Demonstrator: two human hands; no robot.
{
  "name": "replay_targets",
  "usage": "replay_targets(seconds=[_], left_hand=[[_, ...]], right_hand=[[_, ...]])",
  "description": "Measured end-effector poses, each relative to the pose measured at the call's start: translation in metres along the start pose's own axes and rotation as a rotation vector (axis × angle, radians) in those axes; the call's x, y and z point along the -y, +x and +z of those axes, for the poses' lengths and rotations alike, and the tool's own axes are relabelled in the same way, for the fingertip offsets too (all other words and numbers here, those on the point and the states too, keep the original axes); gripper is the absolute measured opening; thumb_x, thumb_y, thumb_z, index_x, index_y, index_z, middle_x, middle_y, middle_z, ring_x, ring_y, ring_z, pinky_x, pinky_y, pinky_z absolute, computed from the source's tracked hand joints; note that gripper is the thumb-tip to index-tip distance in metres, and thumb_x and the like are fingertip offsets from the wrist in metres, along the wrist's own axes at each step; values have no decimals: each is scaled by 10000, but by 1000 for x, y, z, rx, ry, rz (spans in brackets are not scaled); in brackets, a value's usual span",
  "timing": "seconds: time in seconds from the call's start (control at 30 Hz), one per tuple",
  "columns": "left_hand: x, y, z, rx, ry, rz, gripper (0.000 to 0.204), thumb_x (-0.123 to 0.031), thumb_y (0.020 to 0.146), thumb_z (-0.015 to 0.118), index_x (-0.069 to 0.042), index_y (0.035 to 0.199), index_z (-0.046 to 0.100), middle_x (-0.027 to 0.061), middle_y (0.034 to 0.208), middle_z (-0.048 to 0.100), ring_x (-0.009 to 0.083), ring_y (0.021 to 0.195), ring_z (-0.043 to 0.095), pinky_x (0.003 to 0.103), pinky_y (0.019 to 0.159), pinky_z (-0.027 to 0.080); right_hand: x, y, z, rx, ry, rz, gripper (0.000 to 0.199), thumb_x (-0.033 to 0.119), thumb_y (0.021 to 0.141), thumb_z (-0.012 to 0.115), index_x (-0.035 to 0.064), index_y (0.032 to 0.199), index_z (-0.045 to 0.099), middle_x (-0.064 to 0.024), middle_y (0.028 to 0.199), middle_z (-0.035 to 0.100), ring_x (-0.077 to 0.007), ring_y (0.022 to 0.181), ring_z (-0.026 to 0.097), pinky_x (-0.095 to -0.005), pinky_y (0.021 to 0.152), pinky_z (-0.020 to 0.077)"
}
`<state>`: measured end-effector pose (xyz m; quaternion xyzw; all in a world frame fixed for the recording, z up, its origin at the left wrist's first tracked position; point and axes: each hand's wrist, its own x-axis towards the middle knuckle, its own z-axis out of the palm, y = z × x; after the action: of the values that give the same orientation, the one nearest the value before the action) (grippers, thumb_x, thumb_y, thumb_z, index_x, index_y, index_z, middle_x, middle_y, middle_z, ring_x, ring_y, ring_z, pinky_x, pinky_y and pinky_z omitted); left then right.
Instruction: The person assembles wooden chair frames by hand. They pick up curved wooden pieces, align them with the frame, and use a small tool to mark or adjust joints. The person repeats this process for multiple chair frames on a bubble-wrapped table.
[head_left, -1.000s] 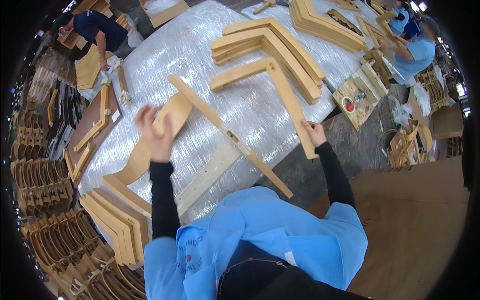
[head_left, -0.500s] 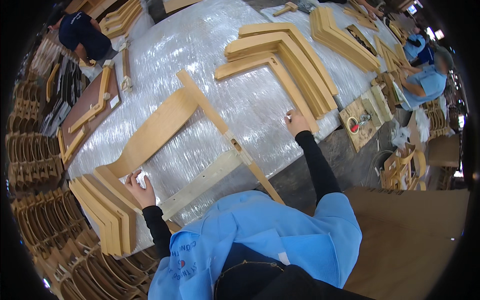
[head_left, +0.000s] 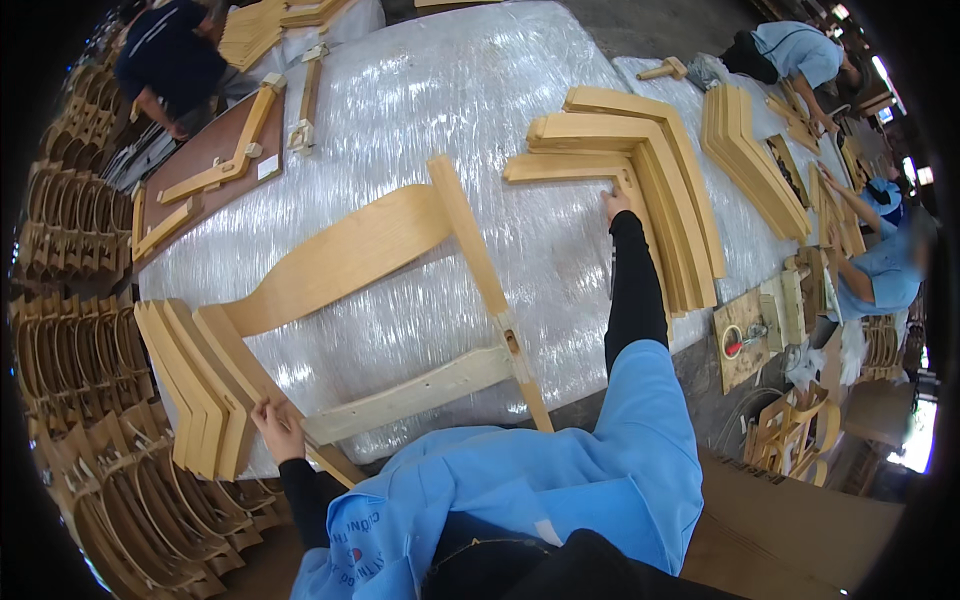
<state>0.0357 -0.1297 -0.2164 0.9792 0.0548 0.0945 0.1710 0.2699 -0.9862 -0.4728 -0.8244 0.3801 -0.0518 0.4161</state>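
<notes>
A wooden chair frame lies before me, with a wide curved back panel, two side pieces and a pale whitish crossbar. My left hand has its fingers curled over the frame's left side piece, beside a stack of bent wooden pieces. Stretched far forward, my right hand is closed at the corner of the nearest bent wooden piece in the right-hand group. My right forearm covers much of that piece's long leg.
Shiny plastic wrap covers the table. At the left lies a brown board with wooden pieces. More bent pieces and a small plywood board are at the right. Co-workers work around; curved parts are stacked at the left.
My right hand has moved forward along the bent piece to its corner and closed there. My left hand has come down onto the frame's side piece. The view has shifted.
</notes>
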Motion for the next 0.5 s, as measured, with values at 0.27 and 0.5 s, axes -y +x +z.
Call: replay_targets(seconds=[0.27, 0.5], left_hand=[[120, -1, -4, -448, 12, -418, 269, -10, 925, 592, 18, 1190, 633, 179, 1125, 620, 325, 1036, 632, 406, 886, 526], [180, -13, 43, 2, 352, -717, 1077, -640, 735, 791, 40, 1477, 405, 314, 1513, 398, 423, 1452, 348, 611, 1163, 296]], right_hand=[[-10, -58, -60, 189, 41, -137, 484, 320, 1046, 527, -16, 1392, 566, -214, 1373, 622, -292, 1244, 612, -396, 1067, 471], [77, -322, -67, 494, -296, -355, 300, 301, 1025, 589, 68, 1133, 744, -87, 919, 735, -166, 872, 670, -321, 786, 489]])
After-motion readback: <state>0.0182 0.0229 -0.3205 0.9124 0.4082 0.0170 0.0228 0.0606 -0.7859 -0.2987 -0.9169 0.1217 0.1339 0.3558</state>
